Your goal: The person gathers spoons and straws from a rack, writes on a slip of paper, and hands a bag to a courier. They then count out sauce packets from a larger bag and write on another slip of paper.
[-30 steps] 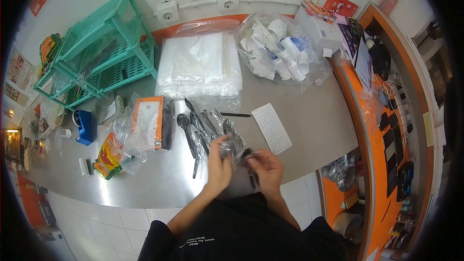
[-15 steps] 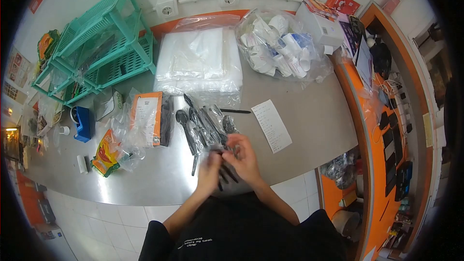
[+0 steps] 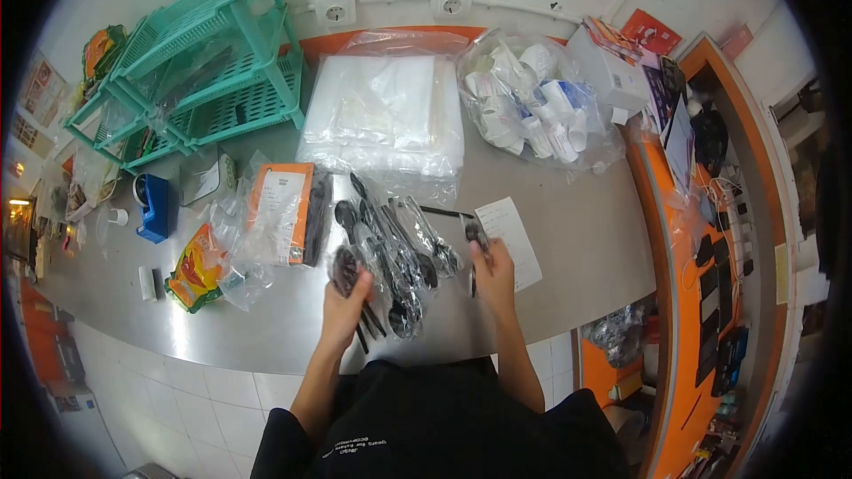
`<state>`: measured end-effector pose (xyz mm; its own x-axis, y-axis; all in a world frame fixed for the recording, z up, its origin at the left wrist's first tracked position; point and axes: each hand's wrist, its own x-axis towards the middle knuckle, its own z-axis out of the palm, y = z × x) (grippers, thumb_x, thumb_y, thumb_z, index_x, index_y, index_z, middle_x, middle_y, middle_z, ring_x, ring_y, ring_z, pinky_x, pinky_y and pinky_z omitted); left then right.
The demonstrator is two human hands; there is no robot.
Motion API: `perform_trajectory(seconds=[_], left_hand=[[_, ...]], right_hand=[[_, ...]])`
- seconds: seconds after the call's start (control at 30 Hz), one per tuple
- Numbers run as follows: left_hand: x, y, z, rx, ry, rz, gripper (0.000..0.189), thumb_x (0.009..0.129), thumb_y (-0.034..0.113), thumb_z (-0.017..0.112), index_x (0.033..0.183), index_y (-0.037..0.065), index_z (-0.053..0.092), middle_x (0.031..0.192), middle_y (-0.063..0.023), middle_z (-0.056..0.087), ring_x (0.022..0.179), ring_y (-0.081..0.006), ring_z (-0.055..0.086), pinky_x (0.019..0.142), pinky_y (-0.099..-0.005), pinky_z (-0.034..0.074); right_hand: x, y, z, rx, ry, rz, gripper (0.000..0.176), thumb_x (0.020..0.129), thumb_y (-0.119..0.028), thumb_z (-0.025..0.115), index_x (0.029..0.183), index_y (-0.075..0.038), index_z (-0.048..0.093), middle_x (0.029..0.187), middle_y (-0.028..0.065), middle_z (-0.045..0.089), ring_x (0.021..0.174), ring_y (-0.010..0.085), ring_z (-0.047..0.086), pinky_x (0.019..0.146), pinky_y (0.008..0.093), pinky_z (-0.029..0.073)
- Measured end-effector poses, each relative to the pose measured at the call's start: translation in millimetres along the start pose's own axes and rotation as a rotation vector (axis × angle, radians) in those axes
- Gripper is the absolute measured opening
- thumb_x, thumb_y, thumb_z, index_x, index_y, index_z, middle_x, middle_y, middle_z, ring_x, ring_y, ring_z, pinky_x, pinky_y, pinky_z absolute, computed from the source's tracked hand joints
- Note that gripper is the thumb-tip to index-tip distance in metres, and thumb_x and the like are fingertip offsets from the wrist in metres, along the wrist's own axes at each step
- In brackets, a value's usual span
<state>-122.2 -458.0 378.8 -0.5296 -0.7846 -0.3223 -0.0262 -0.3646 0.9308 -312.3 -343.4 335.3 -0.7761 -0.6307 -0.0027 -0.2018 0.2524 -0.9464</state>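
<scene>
My left hand (image 3: 343, 309) is closed around a few black plastic spoons (image 3: 343, 264). Their heads point away from me and their handles stick out below the fist. On the right, my right hand (image 3: 494, 278) grips a black plastic spoon (image 3: 475, 231), slightly blurred, beside the paper receipt (image 3: 515, 235). Between the two hands lies a pile of black plastic cutlery (image 3: 382, 239), partly in clear wrappers, on the steel table. A single dark stick-like piece (image 3: 446, 211) lies just beyond the pile. The fingers hide how many spoons the left hand has.
Behind the pile sits a stack of white plastic bags (image 3: 382, 115), with a clear bag of paper cups (image 3: 532, 106) to its right. An orange box (image 3: 282, 213), yellow packet (image 3: 197, 270), blue tape dispenser (image 3: 153, 208) and green rack (image 3: 204, 80) stand left. Orange shelving (image 3: 652, 204) borders the right.
My hands have moved apart, the left hand going left and the right hand right. Each now has black spoons or a spoon in it. The camera view has shifted slightly.
</scene>
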Motion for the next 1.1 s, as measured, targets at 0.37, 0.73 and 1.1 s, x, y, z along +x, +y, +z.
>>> perform_trajectory(seconds=[0.37,0.73,1.1], left_hand=[[1,12,-28,-0.326,0.075,-0.061,0.028,0.085,0.032,0.048,0.099,0.008,0.048,0.082,-0.0017,0.052,0.075,-0.0148,0.052,0.065,-0.0268,0.044],[-16,55,-11,0.417,-0.245,0.338,0.041,0.062,0.013,0.073,0.097,0.004,0.052,0.082,-0.0014,0.052,0.075,-0.0093,0.050,0.063,-0.0228,0.040],[-13,43,14,0.049,-0.398,0.046,0.015,0.078,0.003,0.055,0.091,-0.002,0.053,0.081,-0.0053,0.058,0.077,-0.0120,0.055,0.074,-0.0253,0.042]], right_hand=[[-6,-11,17,-0.497,0.018,-0.259,0.028,0.068,-0.023,0.067,0.075,-0.001,0.052,0.070,0.0106,0.057,0.063,0.0201,0.055,0.057,0.0316,0.043],[-13,-124,-49,-0.426,-0.268,-0.688,0.013,0.065,-0.003,0.059,0.078,-0.004,0.056,0.078,0.0085,0.055,0.075,0.0254,0.052,0.064,0.0319,0.043],[-20,-111,-14,0.169,-0.264,-0.492,0.036,0.063,-0.014,0.073,0.094,-0.003,0.057,0.096,0.0082,0.058,0.088,0.0178,0.055,0.070,0.0279,0.045]])
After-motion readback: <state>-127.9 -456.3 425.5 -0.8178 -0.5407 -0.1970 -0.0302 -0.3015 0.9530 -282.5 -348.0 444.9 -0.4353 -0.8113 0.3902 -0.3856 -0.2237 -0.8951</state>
